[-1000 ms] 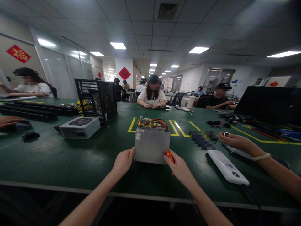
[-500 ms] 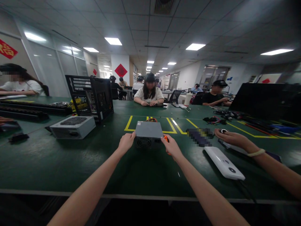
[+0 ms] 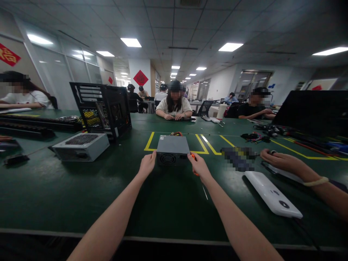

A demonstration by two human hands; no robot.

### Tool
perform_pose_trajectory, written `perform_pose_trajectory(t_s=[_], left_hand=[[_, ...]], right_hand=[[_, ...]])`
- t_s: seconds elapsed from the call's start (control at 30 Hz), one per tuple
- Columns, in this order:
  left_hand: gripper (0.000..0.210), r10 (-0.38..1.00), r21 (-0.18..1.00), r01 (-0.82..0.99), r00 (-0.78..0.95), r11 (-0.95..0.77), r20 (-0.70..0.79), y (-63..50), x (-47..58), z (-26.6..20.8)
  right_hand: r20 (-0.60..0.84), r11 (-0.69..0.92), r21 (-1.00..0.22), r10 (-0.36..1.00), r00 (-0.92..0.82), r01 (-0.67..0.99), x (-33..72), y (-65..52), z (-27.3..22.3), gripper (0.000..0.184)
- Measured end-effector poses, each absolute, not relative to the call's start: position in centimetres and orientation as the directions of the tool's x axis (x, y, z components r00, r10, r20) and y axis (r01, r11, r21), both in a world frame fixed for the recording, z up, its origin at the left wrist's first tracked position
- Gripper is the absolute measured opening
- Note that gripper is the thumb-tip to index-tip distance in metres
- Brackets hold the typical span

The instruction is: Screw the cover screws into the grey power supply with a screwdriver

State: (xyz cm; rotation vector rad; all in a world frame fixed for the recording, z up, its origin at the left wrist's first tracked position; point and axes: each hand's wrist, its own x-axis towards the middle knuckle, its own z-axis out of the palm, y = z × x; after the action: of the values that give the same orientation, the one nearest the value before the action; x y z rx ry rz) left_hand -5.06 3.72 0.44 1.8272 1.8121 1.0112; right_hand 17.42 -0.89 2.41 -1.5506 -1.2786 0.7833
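One grey power supply (image 3: 173, 145), two-handed

Box-shaped, metal; plain top, small white label (image 3: 162, 137) at far left corner. Near face darker: round fan grille (image 3: 167, 159) left, socket (image 3: 182, 157) right. Coloured wires (image 3: 177, 133) behind. Located mid-table (image 3: 89, 195), beside yellow tape (image 3: 149, 142). Left hand (image 3: 147, 165): fingers clamped on its left side. Right hand (image 3: 200, 166): fingers clamped on its right side, plus orange-handled tool (image 3: 193, 157).
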Motion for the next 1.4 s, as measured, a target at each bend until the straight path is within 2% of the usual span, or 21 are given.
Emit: perform_pose_trajectory(t_s=[0.17, 0.33, 1.03, 1.13, 1.23, 1.33, 1.4], left_hand=[[0.059, 0.969, 0.756, 0.640, -0.076, -0.133, 0.235, 3.9, -5.6, -0.4], [0.056, 0.966, 0.767, 0.626, -0.084, -0.139, 0.244, 3.7, -5.4, -0.3], [0.048, 0.953, 0.794, 0.590, -0.134, -0.145, 0.273, 3.0, -4.9, 0.1], [0.042, 0.895, 0.790, 0.569, -0.195, -0.230, 0.401, 2.7, -5.2, 0.4], [0.038, 0.812, 0.705, 0.635, -0.203, -0.316, 0.547, 1.7, -4.8, 0.9], [0.033, 0.803, 0.566, 0.705, 0.008, -0.427, 0.596, 0.5, -2.9, 1.1], [0.031, 0.797, 0.459, 0.722, 0.211, -0.517, 0.566, 0.0, -1.2, 0.8]], right_hand=[[0.064, 0.017, -0.984, 0.962, 0.264, 0.176, 18.2, 0.5, 1.6, 0.038], [0.059, 0.043, -0.997, 0.966, 0.253, 0.069, 18.2, 0.7, 1.6, 0.035], [0.082, 0.090, -0.996, 0.957, 0.277, -0.016, 18.0, 0.6, 1.5, 0.025], [0.134, 0.149, -0.989, 0.917, 0.377, -0.009, 18.1, 0.6, 2.0, 0.025], [0.216, 0.238, -0.971, 0.849, 0.483, 0.016, 18.1, 0.2, 2.6, 0.031], [0.409, 0.406, -0.905, 0.744, 0.528, 0.128, 17.4, -0.7, 3.3, 0.028], [0.561, 0.517, -0.822, 0.662, 0.497, 0.239, 16.7, -1.3, 3.7, 0.025]])
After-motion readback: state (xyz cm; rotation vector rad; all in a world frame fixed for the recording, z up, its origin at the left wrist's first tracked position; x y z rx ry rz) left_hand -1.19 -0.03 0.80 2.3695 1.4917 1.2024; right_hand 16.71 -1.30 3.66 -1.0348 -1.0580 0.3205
